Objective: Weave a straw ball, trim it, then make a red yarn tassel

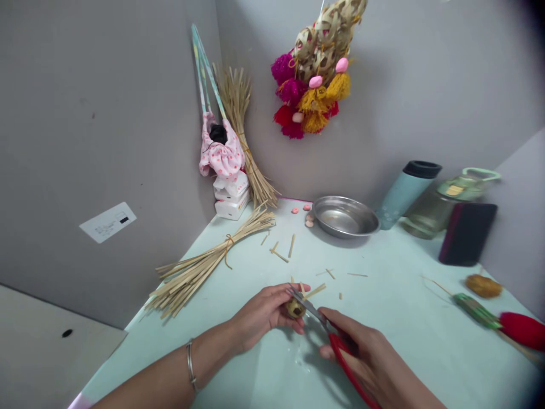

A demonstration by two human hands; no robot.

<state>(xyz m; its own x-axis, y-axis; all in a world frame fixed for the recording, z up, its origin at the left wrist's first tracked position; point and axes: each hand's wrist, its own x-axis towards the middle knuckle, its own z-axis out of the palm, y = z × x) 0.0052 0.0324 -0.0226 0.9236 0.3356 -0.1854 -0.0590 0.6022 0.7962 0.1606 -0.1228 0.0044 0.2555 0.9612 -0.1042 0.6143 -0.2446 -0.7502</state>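
My left hand point(268, 311) is closed around a small woven straw ball point(294, 308), with loose strip ends point(315, 292) sticking out at its top and right. Red-handled scissors point(340, 352) are gripped in my right hand point(366, 346). Their blades lie across the top of the ball, by the strip ends; I cannot tell whether a strip is between them. Short cut bits of straw point(281, 254) lie scattered on the table beyond my hands. To the left rests a tied bundle of straw strips point(200, 267).
A steel bowl point(346, 218) stands at the back, with pink beads point(295, 211) beside it. A blue tumbler point(406, 193), a green bottle point(443, 201) and a phone point(467, 234) stand at right. A red tassel point(522, 330) lies nearer. Woven balls with tassels point(319, 68) hang above.
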